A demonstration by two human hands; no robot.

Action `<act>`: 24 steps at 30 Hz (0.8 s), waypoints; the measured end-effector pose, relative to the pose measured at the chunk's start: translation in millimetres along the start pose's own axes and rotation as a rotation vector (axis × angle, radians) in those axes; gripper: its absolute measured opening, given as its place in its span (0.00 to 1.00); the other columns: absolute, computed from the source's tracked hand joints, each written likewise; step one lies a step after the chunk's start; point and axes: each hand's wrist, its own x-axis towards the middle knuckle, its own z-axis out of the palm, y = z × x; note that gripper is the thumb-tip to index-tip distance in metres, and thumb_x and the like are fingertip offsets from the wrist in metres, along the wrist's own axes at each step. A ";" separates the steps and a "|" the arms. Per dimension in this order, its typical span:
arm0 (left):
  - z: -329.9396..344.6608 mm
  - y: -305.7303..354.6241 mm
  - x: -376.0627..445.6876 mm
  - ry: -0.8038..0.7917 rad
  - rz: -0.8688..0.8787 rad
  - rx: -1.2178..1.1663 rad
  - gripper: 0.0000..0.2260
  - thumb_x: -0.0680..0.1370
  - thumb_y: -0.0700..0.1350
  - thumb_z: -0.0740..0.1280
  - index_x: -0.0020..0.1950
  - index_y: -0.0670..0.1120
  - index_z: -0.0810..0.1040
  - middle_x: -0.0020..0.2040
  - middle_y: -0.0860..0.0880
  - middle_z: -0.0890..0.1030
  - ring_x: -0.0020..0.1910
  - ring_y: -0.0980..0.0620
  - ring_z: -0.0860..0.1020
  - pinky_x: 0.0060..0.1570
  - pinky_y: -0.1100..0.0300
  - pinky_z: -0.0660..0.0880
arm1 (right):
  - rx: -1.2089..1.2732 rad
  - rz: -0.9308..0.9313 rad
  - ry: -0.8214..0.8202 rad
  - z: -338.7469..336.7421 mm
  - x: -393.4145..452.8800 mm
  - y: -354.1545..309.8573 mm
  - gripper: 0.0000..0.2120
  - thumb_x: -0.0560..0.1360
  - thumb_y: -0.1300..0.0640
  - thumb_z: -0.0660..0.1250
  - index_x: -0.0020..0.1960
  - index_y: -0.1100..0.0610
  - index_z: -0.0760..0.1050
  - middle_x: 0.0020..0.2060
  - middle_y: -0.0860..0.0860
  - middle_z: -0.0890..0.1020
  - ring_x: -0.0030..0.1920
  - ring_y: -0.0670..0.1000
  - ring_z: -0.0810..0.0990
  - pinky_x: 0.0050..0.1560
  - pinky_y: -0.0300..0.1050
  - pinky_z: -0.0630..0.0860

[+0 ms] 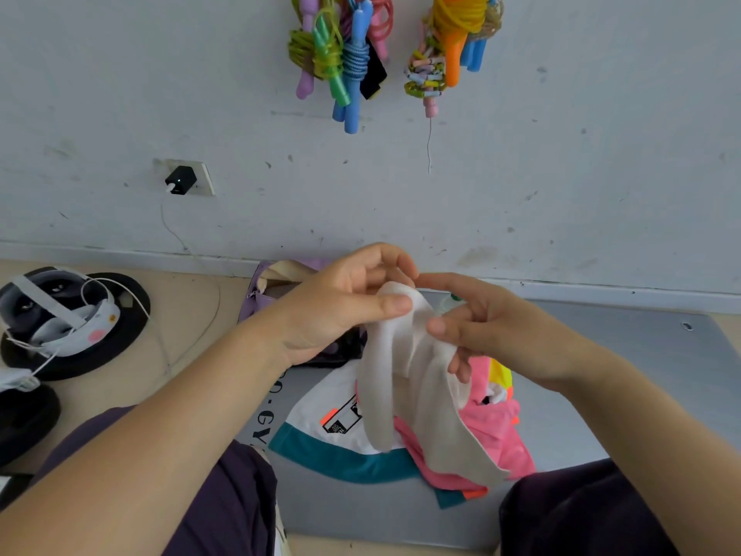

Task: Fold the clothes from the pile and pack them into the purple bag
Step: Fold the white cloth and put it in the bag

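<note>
A small cream cloth garment [405, 379] hangs in the air in front of me. My left hand [341, 311] pinches its top edge between thumb and fingers. My right hand [477, 319] pinches the cloth just to the right, with the index finger stretched out. Below lies the pile on a grey mat [601, 395]: a white shirt with a teal band [333, 439] and a pink garment [497, 427]. The purple bag [260, 298] stands behind my left hand by the wall, mostly hidden.
My knees in dark trousers frame the pile left and right. Black round pads and a white headset with cables [64, 315] lie on the floor at left. A charger [182, 180] sits in a wall socket. Coloured skipping ropes [345, 54] hang on the wall.
</note>
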 end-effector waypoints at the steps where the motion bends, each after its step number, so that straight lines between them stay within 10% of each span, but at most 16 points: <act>1: 1.0 0.2 0.8 0.021 0.016 -0.015 0.11 0.74 0.39 0.70 0.51 0.54 0.78 0.50 0.49 0.80 0.45 0.56 0.78 0.37 0.69 0.74 | 0.001 0.003 -0.013 1.3 0.9 0.2 0.16 0.77 0.59 0.68 0.64 0.51 0.75 0.30 0.56 0.78 0.29 0.54 0.78 0.35 0.43 0.76; 8: -9.7 0.8 2.1 0.200 -0.168 0.299 0.06 0.72 0.41 0.76 0.47 0.48 0.83 0.38 0.51 0.85 0.29 0.60 0.77 0.27 0.67 0.69 | -0.008 -0.024 0.077 -4.8 3.5 3.0 0.03 0.77 0.61 0.67 0.45 0.59 0.77 0.29 0.57 0.80 0.26 0.52 0.77 0.30 0.40 0.74; 16: -7.8 1.4 0.2 0.058 -0.137 0.004 0.06 0.73 0.45 0.70 0.47 0.44 0.79 0.41 0.48 0.79 0.38 0.55 0.78 0.35 0.56 0.81 | -0.036 -0.003 0.101 -7.4 3.5 4.0 0.06 0.77 0.61 0.68 0.47 0.65 0.76 0.30 0.60 0.81 0.26 0.53 0.77 0.31 0.42 0.75; 24: -1.9 -7.5 8.0 0.427 -0.179 0.150 0.04 0.79 0.41 0.68 0.45 0.44 0.78 0.48 0.35 0.78 0.41 0.42 0.79 0.33 0.56 0.81 | 0.179 -0.065 0.068 -4.4 -0.5 -2.0 0.12 0.75 0.59 0.68 0.57 0.60 0.73 0.38 0.61 0.84 0.37 0.59 0.83 0.42 0.49 0.80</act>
